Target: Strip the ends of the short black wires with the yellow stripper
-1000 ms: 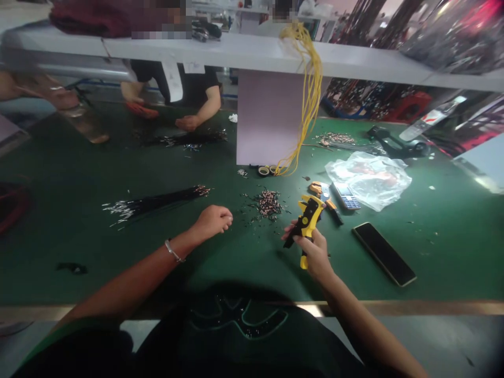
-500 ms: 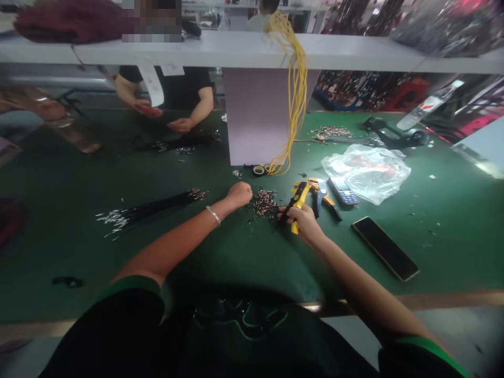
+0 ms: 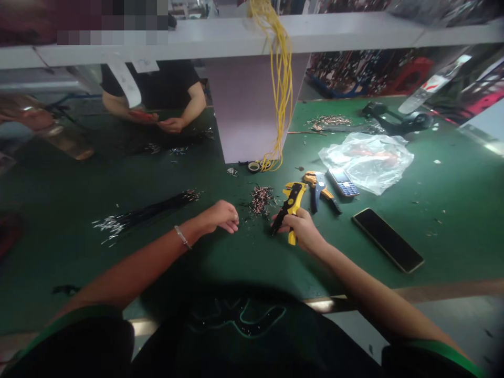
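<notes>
My right hand (image 3: 301, 228) is wrapped round the handles of a yellow and black wire stripper (image 3: 292, 202), its head pointing away from me. My left hand (image 3: 225, 216) hovers over the table with fingers loosely bent and a little apart; I see nothing in it. Between the hands and slightly beyond them lies a small pile of short cut bits (image 3: 260, 200), copper and black. To the left of my left hand rests a bundle of black wires (image 3: 147, 212), with pale ends on the left and coppery ends on the right.
A second wire stripper (image 3: 319, 190), a keypad phone (image 3: 343, 182), a smartphone (image 3: 388, 240) and a clear plastic bag (image 3: 368, 160) lie to the right. Yellow wires (image 3: 281, 89) hang from the shelf (image 3: 220, 34) near tape rolls (image 3: 254, 166). Across the table a co-worker's hands (image 3: 171, 124) are busy.
My left hand has moved left and toward me, away from the cut bits, its fist loosening. The right hand with the wire stripper has shifted slightly toward me. The camera view has tilted a little.
</notes>
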Tool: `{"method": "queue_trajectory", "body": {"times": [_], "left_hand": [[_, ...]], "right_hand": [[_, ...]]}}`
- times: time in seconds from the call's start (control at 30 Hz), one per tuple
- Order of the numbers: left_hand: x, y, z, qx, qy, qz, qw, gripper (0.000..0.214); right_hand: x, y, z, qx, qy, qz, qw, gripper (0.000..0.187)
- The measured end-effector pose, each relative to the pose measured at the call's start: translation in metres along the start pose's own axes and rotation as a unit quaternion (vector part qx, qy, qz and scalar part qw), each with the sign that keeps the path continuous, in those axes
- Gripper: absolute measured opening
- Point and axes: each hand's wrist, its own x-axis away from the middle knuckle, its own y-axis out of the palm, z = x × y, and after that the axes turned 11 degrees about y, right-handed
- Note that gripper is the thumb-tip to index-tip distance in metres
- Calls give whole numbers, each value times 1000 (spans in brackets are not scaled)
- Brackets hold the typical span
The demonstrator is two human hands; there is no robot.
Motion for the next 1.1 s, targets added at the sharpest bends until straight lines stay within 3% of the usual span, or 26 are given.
{"method": "queue_trajectory", "body": {"times": [0.13, 0.3, 0.4, 0.5, 0.63, 0.77, 0.9, 1.03, 1.1], "left_hand": [[-16, 26, 3, 10, 19, 15, 1000, 12], [-56, 47, 27, 8, 80, 73, 994, 11], [-67, 39, 39, -15, 114, 118, 986, 10], [-62, 20, 40, -41, 117, 132, 983, 10], [-48, -1, 25, -65, 87, 126, 986, 13], [-45, -6, 9, -88, 68, 135, 985, 15], [-54, 6, 9, -92, 84, 133, 983, 13], [-70, 23, 23, -90, 128, 134, 979, 7], [-77, 22, 31, -97, 144, 136, 975, 6]], "right_hand": [[-12, 15, 8, -5, 6, -3, 1000, 10], [-48, 29, -7, -26, -44, 16, 999, 11], [-51, 23, -19, -32, -61, 17, 997, 10], [-38, 6, -21, -32, -62, 12, 997, 14], [-19, -20, -9, 12, -45, 62, 997, 21], [-19, -32, -2, 19, -43, 86, 995, 19], [-39, -25, -7, -8, -36, 70, 997, 13], [-60, -1, -18, -29, -44, 32, 998, 11], [-64, 9, -21, -36, -47, 12, 998, 12]]}}
